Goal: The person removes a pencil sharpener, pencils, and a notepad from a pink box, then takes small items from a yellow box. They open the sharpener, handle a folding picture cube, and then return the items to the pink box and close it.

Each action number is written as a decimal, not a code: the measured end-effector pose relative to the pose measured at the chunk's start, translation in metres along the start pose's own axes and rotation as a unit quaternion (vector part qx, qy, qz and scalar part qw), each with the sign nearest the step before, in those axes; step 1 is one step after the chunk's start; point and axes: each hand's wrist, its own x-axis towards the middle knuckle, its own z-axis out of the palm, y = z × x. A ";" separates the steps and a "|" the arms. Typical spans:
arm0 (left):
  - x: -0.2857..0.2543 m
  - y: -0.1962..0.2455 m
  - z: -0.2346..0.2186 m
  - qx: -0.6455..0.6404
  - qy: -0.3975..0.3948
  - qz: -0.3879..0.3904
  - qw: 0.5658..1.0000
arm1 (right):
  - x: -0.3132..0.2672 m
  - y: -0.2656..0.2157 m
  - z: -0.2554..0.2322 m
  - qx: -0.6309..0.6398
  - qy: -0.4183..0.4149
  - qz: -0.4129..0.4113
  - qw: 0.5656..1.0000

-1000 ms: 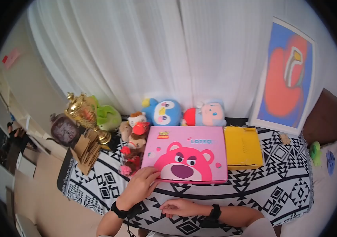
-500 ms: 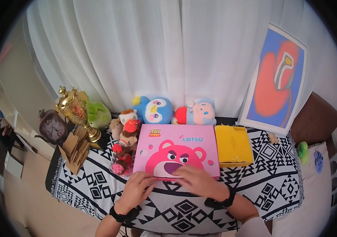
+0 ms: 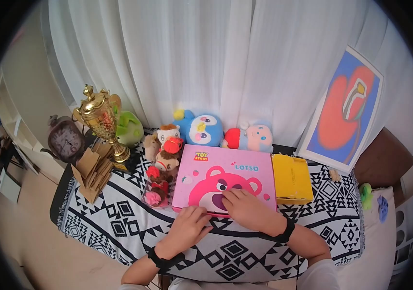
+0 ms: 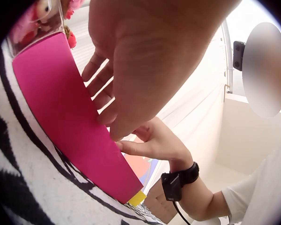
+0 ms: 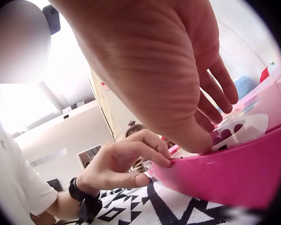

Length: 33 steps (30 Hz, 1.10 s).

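Observation:
A pink box (image 3: 205,166) with a "Toy Story Lotso" bear lid lies on the patterned cloth in the head view. My left hand (image 3: 188,231) rests its fingertips on the lid's front edge, left of the middle. Over the bear's muzzle, my right hand (image 3: 251,210) lays loosely bent fingers on the lid. Its thumb (image 5: 199,140) sits right at the front edge in the right wrist view. The box's plain magenta front (image 4: 68,101) fills much of the left wrist view, below the left fingers. Part of the bear's face is hidden by the right hand.
A yellow box (image 3: 291,179) stands beside the pink one on the right. To the left are plush toys (image 3: 168,162), folded cardboard (image 3: 93,171), a gold trophy (image 3: 101,121) and a clock (image 3: 66,140). A blue penguin plush (image 3: 200,129) sits behind. A picture (image 3: 344,111) leans at the right.
My right hand has come up from the cloth in front of the box onto the lid. The left hand has stayed at the front edge, and the head view has shifted.

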 end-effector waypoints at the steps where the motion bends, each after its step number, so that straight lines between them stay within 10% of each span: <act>1: 0.000 0.002 0.001 0.006 0.005 -0.002 1.000 | 0.001 -0.002 0.001 -0.012 0.007 -0.010 1.000; 24: -0.006 -0.017 -0.017 -0.113 0.110 -0.025 0.987 | 0.005 0.010 -0.075 -0.038 0.112 -0.020 0.993; 28: -0.010 -0.028 -0.008 -0.099 0.114 -0.025 0.988 | 0.017 0.053 -0.101 -0.202 0.267 0.092 0.938; 33: -0.013 -0.031 0.001 -0.162 0.141 -0.056 0.975 | 0.070 0.136 -0.088 -0.033 0.306 0.263 0.914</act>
